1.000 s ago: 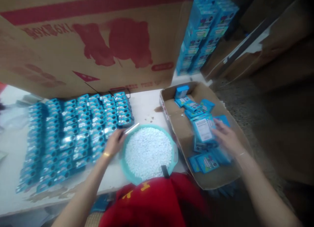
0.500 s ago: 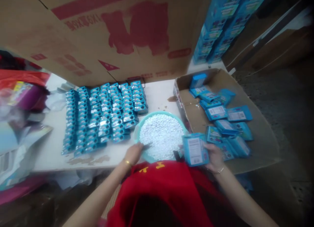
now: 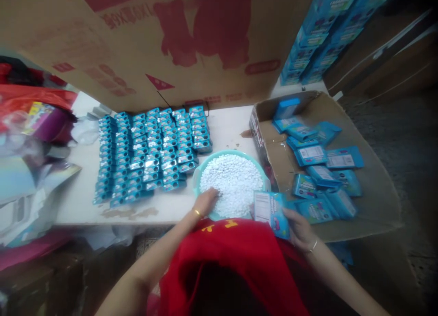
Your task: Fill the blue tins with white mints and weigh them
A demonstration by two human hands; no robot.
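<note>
A turquoise basin (image 3: pixel 196 181) filled with small white candy-like pellets (image 3: pixel 236 179) stands at the table's front edge. My left hand (image 3: pixel 205 202) is at its left side, fingers curled together over the pellets. A small dark bit shows at those fingertips, too blurred to name. To the right of the basin, my right hand (image 3: pixel 299 227) is closed around a blue box (image 3: pixel 272 211) with a white printed label. The box is tilted, close to the basin's right rim and in front of the red apron (image 3: pixel 236 243).
Rows of small turquoise dispenser boxes (image 3: pixel 150 152) stand left of the basin. An open cardboard tray (image 3: pixel 372 202) with several blue boxes lies to the right. A large carton (image 3: pixel 130 42) rises behind, beside stacked blue boxes (image 3: pixel 308 47). Plastic bags and packaging (image 3: pixel 30 170) crowd the far left.
My left hand has moved further in over the pellets. The blue box in my right hand has turned, so a printed side shows beside its label. The whole view has shifted slightly.
</note>
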